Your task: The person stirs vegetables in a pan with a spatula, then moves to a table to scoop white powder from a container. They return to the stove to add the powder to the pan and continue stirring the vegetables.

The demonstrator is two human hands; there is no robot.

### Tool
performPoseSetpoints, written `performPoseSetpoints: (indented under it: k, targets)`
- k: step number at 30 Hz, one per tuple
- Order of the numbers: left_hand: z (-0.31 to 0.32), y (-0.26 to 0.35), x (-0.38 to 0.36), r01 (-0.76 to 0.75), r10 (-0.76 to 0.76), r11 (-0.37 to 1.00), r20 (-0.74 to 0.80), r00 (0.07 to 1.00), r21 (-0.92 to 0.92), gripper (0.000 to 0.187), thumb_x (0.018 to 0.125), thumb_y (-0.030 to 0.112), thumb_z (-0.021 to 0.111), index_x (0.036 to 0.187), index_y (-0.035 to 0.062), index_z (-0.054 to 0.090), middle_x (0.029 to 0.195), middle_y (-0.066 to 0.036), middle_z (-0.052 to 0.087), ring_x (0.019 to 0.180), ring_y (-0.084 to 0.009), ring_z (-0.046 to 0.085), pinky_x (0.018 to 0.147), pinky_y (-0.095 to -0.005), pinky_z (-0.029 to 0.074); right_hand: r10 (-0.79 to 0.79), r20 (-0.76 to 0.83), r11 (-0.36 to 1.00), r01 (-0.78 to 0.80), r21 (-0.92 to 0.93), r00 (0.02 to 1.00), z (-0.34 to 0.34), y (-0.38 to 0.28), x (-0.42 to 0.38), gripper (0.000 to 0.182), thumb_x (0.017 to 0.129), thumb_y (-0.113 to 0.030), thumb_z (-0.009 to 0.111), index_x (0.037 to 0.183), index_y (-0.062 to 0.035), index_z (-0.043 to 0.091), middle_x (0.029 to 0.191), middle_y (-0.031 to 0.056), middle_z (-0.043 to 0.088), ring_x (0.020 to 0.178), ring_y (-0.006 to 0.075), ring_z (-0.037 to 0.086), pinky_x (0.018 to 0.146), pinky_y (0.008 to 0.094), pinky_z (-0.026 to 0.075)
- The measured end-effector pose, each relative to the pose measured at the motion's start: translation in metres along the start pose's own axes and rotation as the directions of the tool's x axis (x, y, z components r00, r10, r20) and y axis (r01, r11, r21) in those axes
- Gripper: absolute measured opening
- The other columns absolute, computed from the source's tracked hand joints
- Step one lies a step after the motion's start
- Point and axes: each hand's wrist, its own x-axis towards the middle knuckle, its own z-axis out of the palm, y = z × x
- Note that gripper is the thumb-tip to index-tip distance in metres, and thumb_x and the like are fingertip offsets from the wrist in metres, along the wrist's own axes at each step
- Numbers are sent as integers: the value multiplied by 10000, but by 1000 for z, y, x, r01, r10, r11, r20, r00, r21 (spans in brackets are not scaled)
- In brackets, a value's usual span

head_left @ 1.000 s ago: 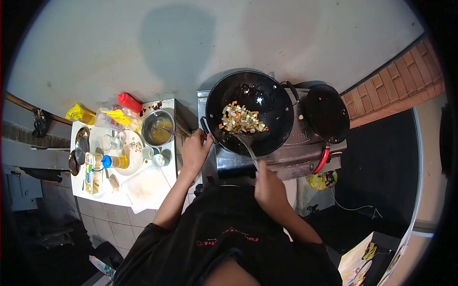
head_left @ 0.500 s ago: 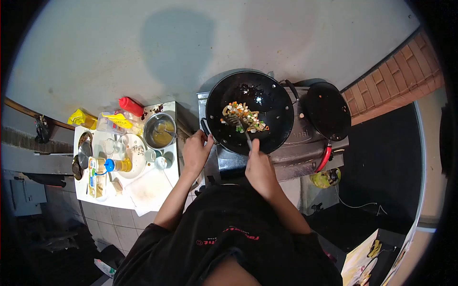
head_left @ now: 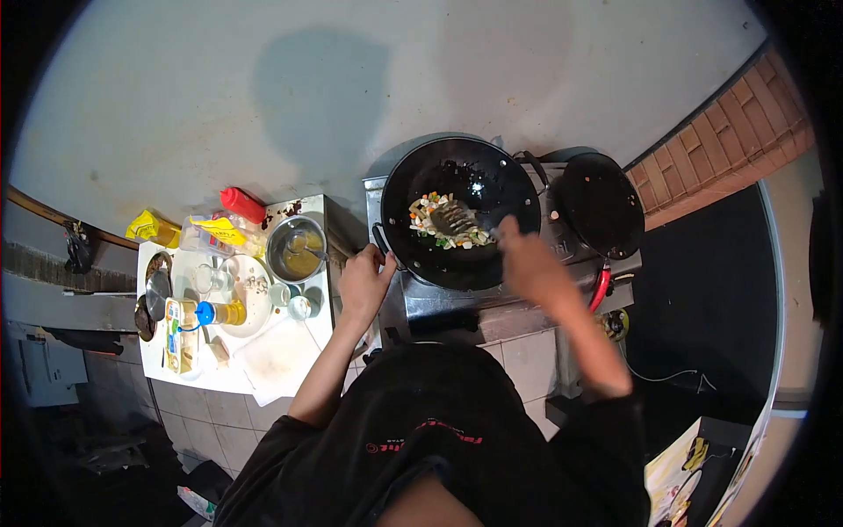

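A black wok (head_left: 457,272) sits on the stove, with chopped vegetables (head_left: 426,215) in orange, white and green near its middle. My left hand (head_left: 364,279) is closed on the wok's left handle (head_left: 380,239). Over the wok's lower right rim, my right hand (head_left: 527,263) is closed round the handle of a slotted spatula (head_left: 453,218), whose head rests among the vegetables. Motion blurs this hand and the spatula somewhat.
Right of the wok lies a black flat pan (head_left: 601,206) with a red handle. On the left, a white table (head_left: 263,382) holds a metal bowl (head_left: 274,249), a white plate (head_left: 255,321), an oil bottle (head_left: 230,313), jars and a red bottle (head_left: 241,204).
My right hand has moved right and slightly up, and the spatula has swung to lie nearly level. The vegetables have shifted a little. My left hand remains at the wok's handle.
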Motion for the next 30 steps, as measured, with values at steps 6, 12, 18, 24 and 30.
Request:
performPoseSetpoints:
  k: [6, 12, 18, 24, 30]
  targets:
    - [-3, 4, 0, 41, -41, 999, 57, 998, 8, 323, 868, 321, 636, 783, 9, 636, 739, -174, 668, 712, -366, 660, 646, -452, 511, 238, 491, 919, -31, -392, 838, -110, 5, 103, 282, 781, -82, 576, 1006, 77, 639, 788, 256, 653, 749, 386, 663, 665, 459, 540]
    - [-4, 7, -2, 69, -68, 997, 67, 995, -20, 316, 867, 316, 636, 783, 11, 635, 750, -173, 672, 729, -369, 663, 655, -456, 517, 394, 602, 870, -71, -487, 695, -51, 23, 177, 249, 878, -191, 548, 955, 16, 664, 685, 169, 603, 590, 294, 602, 537, 413, 484]
    - [-5, 3, -1, 112, -110, 990, 29, 994, -89, 310, 867, 316, 633, 776, 20, 632, 736, -158, 670, 716, -371, 661, 643, -460, 521, 112, 629, 991, -129, -19, 769, -41, 32, 131, 314, 976, -300, 520, 905, -45, 689, 581, 82, 553, 432, 201, 541, 410, 366, 428]
    - [-5, 1, 1, 63, -60, 996, 35, 998, -62, 309, 864, 318, 638, 770, 25, 628, 724, -156, 667, 712, -370, 665, 631, -452, 524, -102, 283, 820, 241, -518, 954, -78, -4, 95, 232, 915, -228, 576, 1048, -56, 657, 1018, 201, 671, 988, 350, 652, 809, 457, 529]
    - [-7, 9, -1, 111, -110, 993, 55, 992, -30, 321, 860, 324, 646, 759, 21, 615, 701, -152, 656, 671, -360, 652, 607, -454, 508, -311, 147, 755, 338, -562, 939, -54, 12, 153, 224, 918, -209, 560, 1096, -100, 642, 945, 181, 685, 899, 357, 674, 768, 472, 537]
